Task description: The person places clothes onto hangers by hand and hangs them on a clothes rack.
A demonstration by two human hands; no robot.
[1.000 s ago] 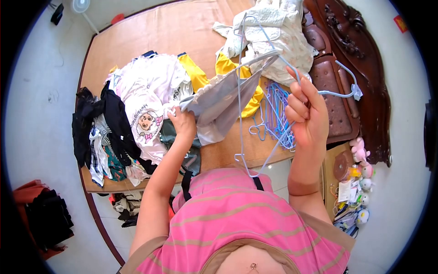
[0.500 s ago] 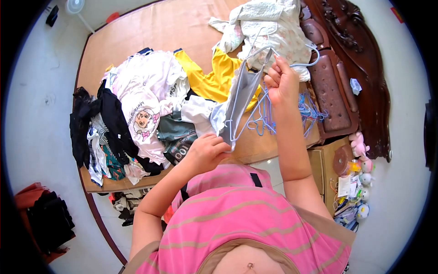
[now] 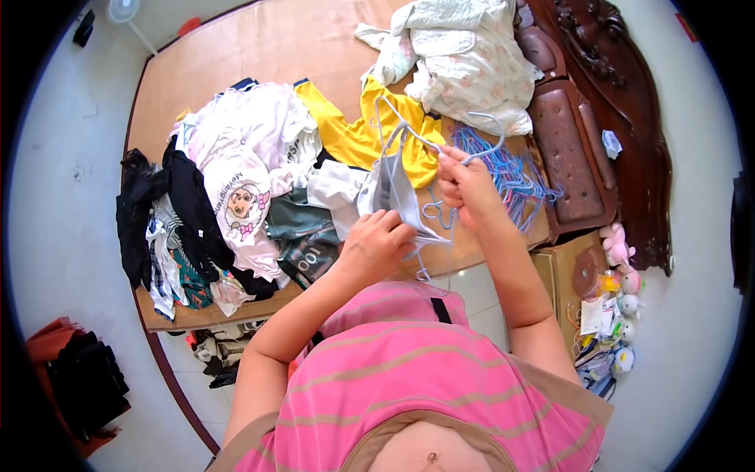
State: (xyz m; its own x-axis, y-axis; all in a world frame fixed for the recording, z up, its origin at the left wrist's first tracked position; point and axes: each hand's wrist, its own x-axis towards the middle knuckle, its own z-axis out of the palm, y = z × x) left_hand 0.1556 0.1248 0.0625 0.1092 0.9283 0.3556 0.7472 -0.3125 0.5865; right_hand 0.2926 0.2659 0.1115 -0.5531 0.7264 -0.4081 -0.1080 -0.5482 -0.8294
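Observation:
My right hand is closed around the neck of a light blue hanger, whose hook curves up past my fingers. A light grey garment with thin straps hangs partly on this hanger, over the edge of the bed. With bent fingers, my left hand pinches the lower part of that garment. Below my left hand a piece of hanger pokes out. Just left of the garment lies a white cloth, and behind it a yellow garment.
A pile of clothes spreads over the bed's left side, including a pink cartoon shirt and black clothing. Several blue and purple hangers lie tangled at right, below a floral white garment. A carved headboard and cabinet stand right.
My right hand has come down and slightly left, lowering the hanger toward me. My left hand has risen a little to the right, and the grey garment is more bunched.

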